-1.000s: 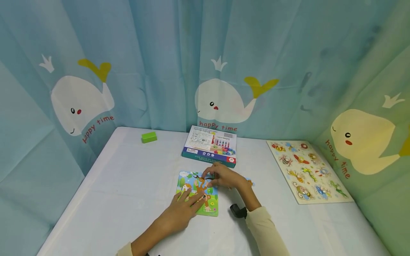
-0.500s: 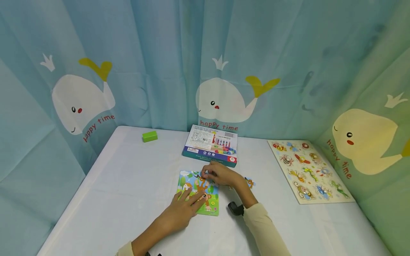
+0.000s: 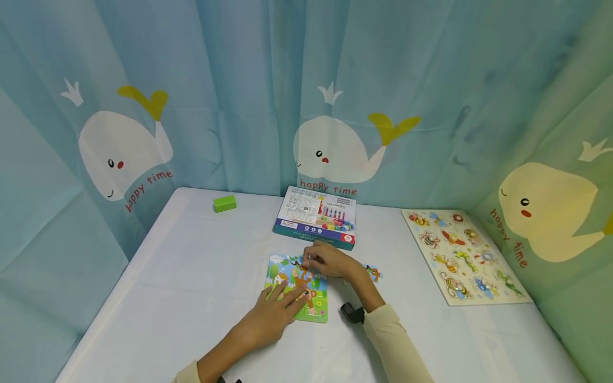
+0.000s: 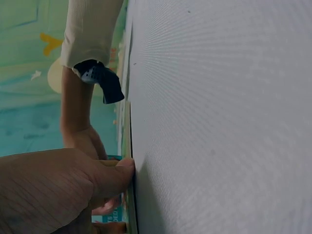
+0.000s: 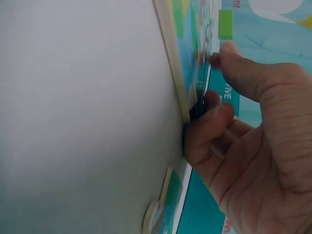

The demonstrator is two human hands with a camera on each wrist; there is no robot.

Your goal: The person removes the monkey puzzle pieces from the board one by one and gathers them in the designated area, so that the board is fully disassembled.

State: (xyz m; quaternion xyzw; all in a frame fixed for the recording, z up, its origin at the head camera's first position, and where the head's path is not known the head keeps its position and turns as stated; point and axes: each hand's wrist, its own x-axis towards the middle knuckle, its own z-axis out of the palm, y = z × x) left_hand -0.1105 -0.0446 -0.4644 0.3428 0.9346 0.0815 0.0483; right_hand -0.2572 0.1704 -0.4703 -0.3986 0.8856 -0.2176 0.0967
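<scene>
A small jigsaw board (image 3: 316, 318) with a monkey, trees and a house lies on the white table. My left hand (image 3: 275, 319) rests across its lower left part, fingers spread; in the left wrist view the thumb (image 4: 119, 176) touches the board's edge. At the board's upper right, my right hand (image 3: 331, 260) has thumb and index finger drawn together over the monkey's head, pinching a puzzle piece there that the fingers mostly cover. Loose puzzle pieces (image 3: 375, 273) lie right of the board, partly behind the right wrist; the right wrist view shows loose pieces (image 5: 171, 197) too.
Behind the jigsaw lies a flat bead-set box (image 3: 297, 210). A green block (image 3: 224, 204) is at the back left. On the right, a larger board (image 3: 433, 270) carries several insect pictures. A patterned curtain (image 3: 249, 106) surrounds the table.
The right hand's thumb and index finger have come closer together over the monkey's head. The left hand stays in place on the board. The view has shifted very slightly.
</scene>
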